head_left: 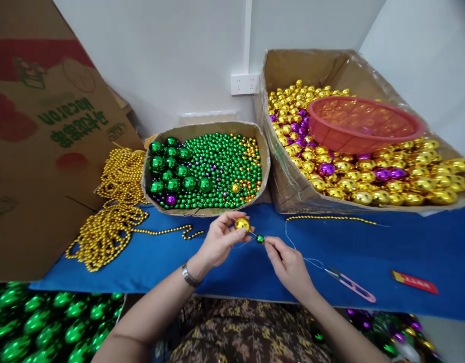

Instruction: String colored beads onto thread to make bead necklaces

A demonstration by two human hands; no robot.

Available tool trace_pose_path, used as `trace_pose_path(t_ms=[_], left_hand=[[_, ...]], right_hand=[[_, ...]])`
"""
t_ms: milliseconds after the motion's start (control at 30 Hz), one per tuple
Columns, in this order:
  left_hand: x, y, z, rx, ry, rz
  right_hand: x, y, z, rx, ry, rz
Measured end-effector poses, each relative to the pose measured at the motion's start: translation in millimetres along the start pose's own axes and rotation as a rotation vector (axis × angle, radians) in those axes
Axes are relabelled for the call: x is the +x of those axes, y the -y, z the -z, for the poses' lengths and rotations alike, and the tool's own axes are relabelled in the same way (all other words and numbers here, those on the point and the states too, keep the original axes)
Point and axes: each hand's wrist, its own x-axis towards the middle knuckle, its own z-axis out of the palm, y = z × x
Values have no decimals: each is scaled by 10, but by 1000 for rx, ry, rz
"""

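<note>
Pinched in the fingers of my left hand [218, 240] is a shiny gold ball [242, 225]. My right hand [288, 262] is closed at the fingertips by a small green bead [259, 239], just right of the gold ball. A thin stem or needle seems to join the two. Pale thread [290, 234] trails from around my right hand across the blue cloth. Near it lie pink-handled scissors [349, 286], blades toward my hand. A string of small gold beads [330, 218] stretches along the cloth behind my right hand.
Ahead stands a cardboard box [205, 206] of green, gold and purple beads. A bigger box [268, 101] of gold and purple balls holds a red plastic basket [368, 131]. Gold bead strands [111, 227] pile at left, beside a tall carton [39, 126]. A red packet [415, 282] lies right.
</note>
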Motion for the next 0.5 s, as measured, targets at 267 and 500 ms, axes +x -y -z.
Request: trace_pose_path(t_ms=[267,500], left_hand=[[-54,14,-20,-18,-31,-16],[-74,47,29,37,-2,-41]], right_hand=[[-65,-63,-87,21,82,-76],[-17,-81,-140,15,15,63]])
